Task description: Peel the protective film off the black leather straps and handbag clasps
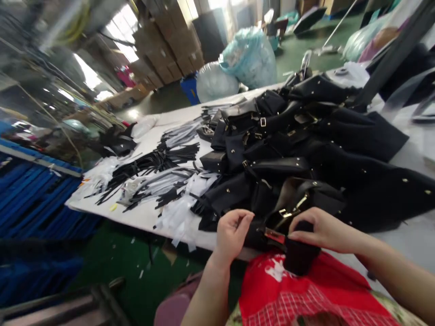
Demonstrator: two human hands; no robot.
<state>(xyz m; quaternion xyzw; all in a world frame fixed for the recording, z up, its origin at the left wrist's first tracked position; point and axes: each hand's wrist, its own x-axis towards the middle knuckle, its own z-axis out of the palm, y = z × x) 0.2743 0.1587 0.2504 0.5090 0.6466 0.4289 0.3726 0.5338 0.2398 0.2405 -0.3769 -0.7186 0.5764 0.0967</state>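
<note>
In the head view a black bag (pixel 302 260) hangs over the table's near edge, against my red apron. My right hand (pixel 314 231) is closed, thumb and fingers pinching the black material beside its gold metal fitting (pixel 276 235). A gold buckle (pixel 284 213) sits just above, between my two hands. To the left, my left hand (pixel 233 231) is closed with thumb and forefinger together; whatever is in the pinch is too small or hidden to make out. Right behind both hands lies a pile of black bags (pixel 272 158) with gold fittings.
Bundles of black strips (pixel 163 158) and grey strips (pixel 159 181) lie on the white table (pixel 112 215) to the left. Blue racks (pixel 37 194) stand beyond its left end. Filled plastic sacks (pixel 253 56) and stacked cartons (pixel 163 40) are behind. A stool (pixel 175 308) is below left.
</note>
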